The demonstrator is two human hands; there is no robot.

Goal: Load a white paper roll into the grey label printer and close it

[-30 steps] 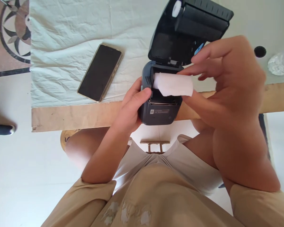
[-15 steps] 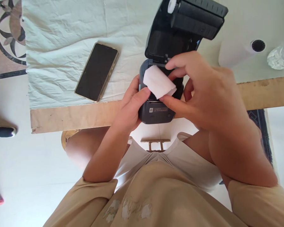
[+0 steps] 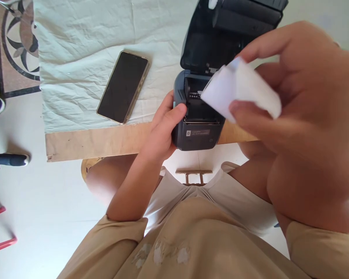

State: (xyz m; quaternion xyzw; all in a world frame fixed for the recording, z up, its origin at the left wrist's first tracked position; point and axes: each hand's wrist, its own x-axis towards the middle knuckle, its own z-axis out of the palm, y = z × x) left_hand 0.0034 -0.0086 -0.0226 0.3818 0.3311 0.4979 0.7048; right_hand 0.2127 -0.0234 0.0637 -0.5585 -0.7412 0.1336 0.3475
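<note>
My left hand (image 3: 165,124) grips the left side of a dark label printer (image 3: 200,135), its thumb on the rim. The printer's black lid (image 3: 211,46) is swung up, and white lettering shows inside the bay. Between the thumb and fingers of my right hand (image 3: 302,100) is a folded piece of white paper or thin cloth (image 3: 241,87); I cannot tell which. It is raised over the right side of the printer and covers part of the bay.
A phone (image 3: 123,87) lies face up on the pale cloth (image 3: 84,42) left of the printer. The wooden table edge (image 3: 99,141) runs beneath. Down on the floor at left are a dark shoe (image 3: 8,159) and red metal legs (image 3: 2,246).
My right hand has lifted the white piece out of the printer bay, up and to the right. The bay's interior is now exposed. My left hand keeps its hold on the printer.
</note>
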